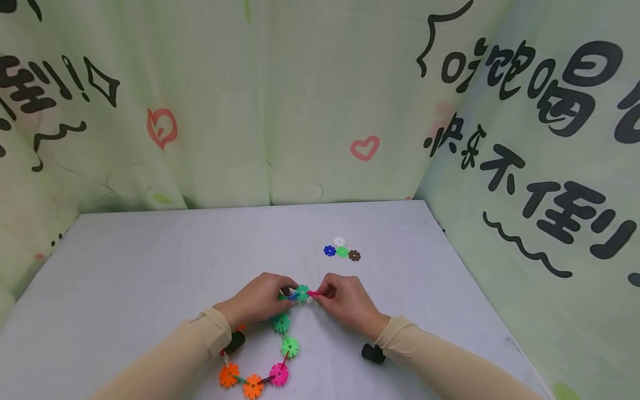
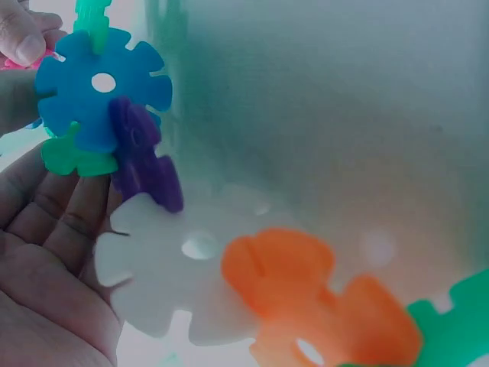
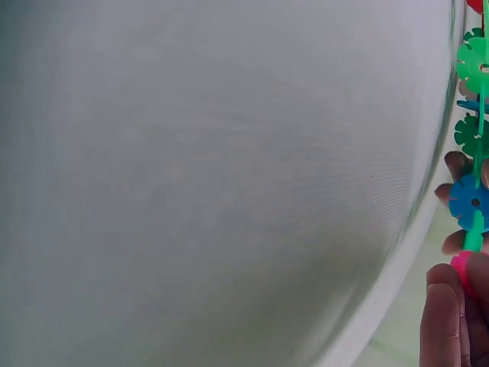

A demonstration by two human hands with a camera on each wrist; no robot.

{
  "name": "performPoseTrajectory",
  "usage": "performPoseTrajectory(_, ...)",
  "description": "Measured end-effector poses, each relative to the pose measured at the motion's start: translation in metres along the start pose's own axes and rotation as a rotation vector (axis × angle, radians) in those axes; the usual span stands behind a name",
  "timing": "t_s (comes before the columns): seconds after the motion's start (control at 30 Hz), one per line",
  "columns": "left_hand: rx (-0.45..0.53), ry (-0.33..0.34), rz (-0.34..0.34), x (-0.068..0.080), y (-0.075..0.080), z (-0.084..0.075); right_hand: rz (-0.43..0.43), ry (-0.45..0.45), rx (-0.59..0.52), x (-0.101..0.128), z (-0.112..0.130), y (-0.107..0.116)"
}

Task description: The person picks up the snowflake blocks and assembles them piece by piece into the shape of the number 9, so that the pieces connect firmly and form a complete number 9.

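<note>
A chain of slotted plastic snowflake discs curves over the white table; an orange disc (image 1: 229, 375) and a magenta disc (image 1: 279, 374) lie in its near part. My left hand (image 1: 261, 298) grips the chain close to its far end, by a blue disc (image 2: 76, 84) and a green disc (image 1: 303, 293). From the right, my right hand (image 1: 346, 300) pinches a pink disc (image 1: 314, 293) edge-on, against the green disc's rim. A purple disc (image 2: 145, 164), a whitish disc (image 2: 157, 267) and an orange one follow along the chain in the left wrist view. My left hand hides part of it.
Beyond the hands lie loose discs: blue (image 1: 329, 251), white (image 1: 339, 241), green (image 1: 342, 252) and brown (image 1: 354, 255). Pale curtains (image 1: 300, 111) with dark lettering stand behind the table (image 1: 150, 250) and at its sides. A dark wrist device (image 1: 373, 353) sits under the right sleeve.
</note>
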State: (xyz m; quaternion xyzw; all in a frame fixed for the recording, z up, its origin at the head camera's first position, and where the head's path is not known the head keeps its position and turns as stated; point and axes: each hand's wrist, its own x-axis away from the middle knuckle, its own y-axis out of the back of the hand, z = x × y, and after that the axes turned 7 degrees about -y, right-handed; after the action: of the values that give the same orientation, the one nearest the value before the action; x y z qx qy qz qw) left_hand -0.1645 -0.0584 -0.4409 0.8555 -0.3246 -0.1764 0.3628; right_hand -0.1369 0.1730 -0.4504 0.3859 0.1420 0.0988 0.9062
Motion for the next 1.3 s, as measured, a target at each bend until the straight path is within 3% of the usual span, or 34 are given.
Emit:
performPoseTrajectory(0.23,0.004,0.037,0.005,0.0012,-0.0002,-0.0010,0.006,0.005,-0.025,0.0009,-0.0003,0.0002)
performPoseTrajectory(0.93,-0.034,-0.035,-0.013,-0.0004,-0.0056,0.0006,-0.013,-0.007,-0.011,-0.0001,0.0024,-0.0034)
performPoseTrajectory(1.3,-0.051,-0.036,-0.033,-0.0016,-0.0062,0.0012,-0.028,0.011,-0.007,-0.0030,0.0040,-0.0055)
